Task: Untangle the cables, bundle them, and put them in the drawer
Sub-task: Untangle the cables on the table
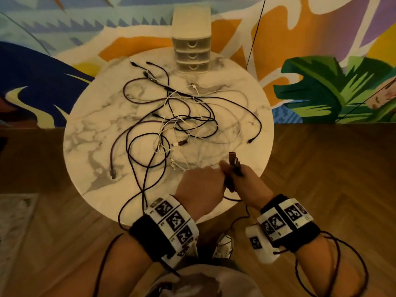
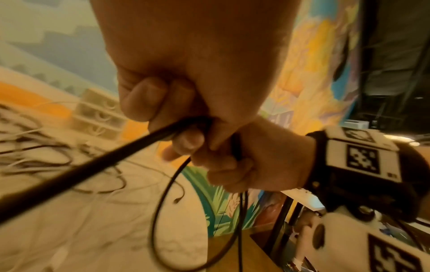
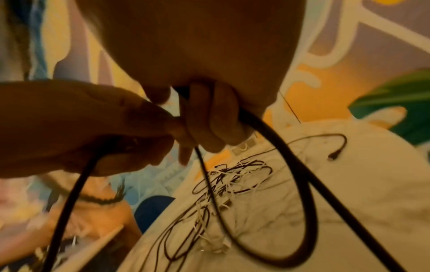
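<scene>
The dark cable (image 1: 232,183), thin and limp, is pinched in both the left hand (image 1: 199,189) and right hand (image 1: 250,185) at the counter's (image 1: 85,133) near edge. Its slack loop, hanging off that edge, could snag or drag the smooth, slippery tangle (image 1: 184,123) mid-counter off the marbled round top.

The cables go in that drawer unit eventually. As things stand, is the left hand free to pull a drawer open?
Probably not yet. The left hand grips a black cable together with the right hand, and the drawer unit stands at the table's far edge, beyond the tangled cables.
</scene>
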Tool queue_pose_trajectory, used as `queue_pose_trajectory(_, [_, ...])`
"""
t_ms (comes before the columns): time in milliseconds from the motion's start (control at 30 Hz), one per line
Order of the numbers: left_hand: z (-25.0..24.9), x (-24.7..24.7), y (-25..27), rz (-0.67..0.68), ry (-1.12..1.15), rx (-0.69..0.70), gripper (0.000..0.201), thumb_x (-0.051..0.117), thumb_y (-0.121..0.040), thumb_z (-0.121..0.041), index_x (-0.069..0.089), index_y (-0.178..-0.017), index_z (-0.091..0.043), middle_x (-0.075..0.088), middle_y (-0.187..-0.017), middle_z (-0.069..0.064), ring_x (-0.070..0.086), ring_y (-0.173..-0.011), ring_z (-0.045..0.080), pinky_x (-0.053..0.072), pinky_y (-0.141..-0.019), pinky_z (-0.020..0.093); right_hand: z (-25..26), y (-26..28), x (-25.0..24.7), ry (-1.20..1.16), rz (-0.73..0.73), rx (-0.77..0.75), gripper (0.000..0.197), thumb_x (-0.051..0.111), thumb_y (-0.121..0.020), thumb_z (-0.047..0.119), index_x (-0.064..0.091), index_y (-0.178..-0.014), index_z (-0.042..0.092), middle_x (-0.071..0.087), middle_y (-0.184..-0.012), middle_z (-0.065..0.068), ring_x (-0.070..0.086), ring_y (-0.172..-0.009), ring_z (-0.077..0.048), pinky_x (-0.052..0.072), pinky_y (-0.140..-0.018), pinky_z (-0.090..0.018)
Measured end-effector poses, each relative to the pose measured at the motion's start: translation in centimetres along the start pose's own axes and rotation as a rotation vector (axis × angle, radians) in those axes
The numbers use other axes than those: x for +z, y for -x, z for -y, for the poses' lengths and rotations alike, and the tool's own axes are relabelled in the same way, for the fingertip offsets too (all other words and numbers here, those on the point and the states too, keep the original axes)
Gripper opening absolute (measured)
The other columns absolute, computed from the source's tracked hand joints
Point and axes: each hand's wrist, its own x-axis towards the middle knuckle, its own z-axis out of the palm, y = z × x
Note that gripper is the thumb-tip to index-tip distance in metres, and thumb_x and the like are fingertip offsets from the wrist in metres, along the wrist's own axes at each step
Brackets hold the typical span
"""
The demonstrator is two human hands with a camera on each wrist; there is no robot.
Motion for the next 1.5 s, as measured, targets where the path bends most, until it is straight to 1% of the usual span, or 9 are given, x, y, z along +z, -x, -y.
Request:
queue_pose_trajectory(200, [1.1,1.8,1.1,0.077,0.129,-0.084,0.032,0.032,-0.099,-0.042,0.057,-0.106,-0.023,0.062,-0.096,0.005,0.060,-0.089,0.026,0.037,-0.066,0.032,0.0,-0.6,-2.6,0.335,-0.190,0.057,0.045,0.053,-0.095,0.029,0.047,-0.051,0.020,0.045,-0.048,0.002,0.040,-0.046,-0.014,0.031,-0.054,-0.029])
queue_pose_trajectory(400, [13.6,6.3,4.7,0.352,0.244,-0.452,0.038,0.033,-0.098,-0.043,0.060,-0.113,-0.021,0.065,-0.111,0.007,0.060,-0.100,0.026,0.049,-0.085,0.037,-0.1,-2.6,-7.8,-0.078,-0.737,0.158,0.032,0.050,-0.096,0.032,0.059,-0.082,0.004,0.055,-0.081,-0.018,0.052,-0.078,-0.028,0.036,-0.071,-0.034])
queue_pose_trajectory(500, [15.3,2.5,3.4,0.178,0.488,-0.583,0.052,0.032,-0.098,-0.047,0.062,-0.072,-0.014,0.066,-0.068,0.007,0.063,-0.064,0.024,0.049,-0.062,0.032,-0.2,-2.8,-7.2,-0.044,-0.749,0.162,0.036,0.050,-0.096,0.034,0.058,-0.083,0.002,0.054,-0.081,-0.018,0.048,-0.076,-0.024,0.035,-0.068,-0.031])
queue_pose_trajectory(600, [10.9,-3.1,1.2,-0.006,0.945,-0.460,0.056,0.038,-0.099,-0.041,0.050,-0.053,-0.011,0.049,-0.042,0.000,0.043,-0.034,0.014,0.032,-0.040,0.021,-0.8,-2.9,-6.4,-0.045,-0.745,0.162,0.036,0.050,-0.096,0.033,0.055,-0.073,0.005,0.054,-0.072,-0.012,0.047,-0.071,-0.024,0.034,-0.062,-0.029])
queue_pose_trajectory(833, [1.3,-4.5,-0.9,0.390,1.574,-0.079,0.050,0.036,-0.098,-0.039,0.044,-0.058,-0.011,0.039,-0.047,0.005,0.024,-0.033,0.014,0.023,-0.035,0.016,-1.8,-1.3,-7.4,-0.031,-0.759,0.176,0.040,0.051,-0.096,0.029,0.049,-0.060,0.009,0.048,-0.062,-0.007,0.041,-0.061,-0.020,0.029,-0.055,-0.030])
queue_pose_trajectory(1100, [-5.8,11.2,1.1,1.094,0.718,-0.065,0.052,0.050,-0.092,-0.048,0.052,-0.121,-0.005,0.062,-0.108,0.013,0.062,-0.092,0.036,0.050,-0.073,0.036,-2.2,4.4,-12.2,-0.033,-0.798,0.198,0.043,0.049,-0.096,0.034,0.041,-0.058,0.016,0.040,-0.056,-0.001,0.035,-0.051,-0.015,0.029,-0.052,-0.030])
queue_pose_trajectory(1167, [-6.7,10.9,0.0,0.866,0.421,0.008,0.045,0.047,-0.092,-0.046,0.052,-0.117,-0.008,0.061,-0.112,0.012,0.059,-0.102,0.032,0.046,-0.081,0.034,-2.8,5.5,-12.3,0.017,-0.760,0.198,0.043,0.049,-0.096,0.033,0.039,-0.058,0.016,0.038,-0.055,-0.001,0.033,-0.050,-0.014,0.027,-0.049,-0.029])
queue_pose_trajectory(1300, [-10.3,4.7,-3.3,0.415,0.994,0.044,0.049,0.060,-0.086,-0.047,0.043,-0.125,-0.024,0.062,-0.094,-0.003,0.062,-0.089,0.016,0.049,-0.081,0.032,-4.1,6.7,-11.7,0.064,-0.721,0.205,0.043,0.050,-0.096,0.026,0.037,-0.057,0.014,0.037,-0.052,0.000,0.031,-0.045,-0.011,0.025,-0.044,-0.024])
queue_pose_trajectory(1500, [-12.1,4.6,-7.2,0.340,0.695,0.165,0.039,0.044,-0.093,-0.050,0.061,-0.083,-0.017,0.067,-0.083,0.008,0.063,-0.081,0.030,0.051,-0.077,0.040,-3.7,7.9,-13.4,-0.038,-0.794,0.096,0.038,0.045,-0.098,0.026,0.064,-0.069,0.011,0.057,-0.062,0.002,0.042,-0.044,-0.003,0.033,-0.042,-0.015])
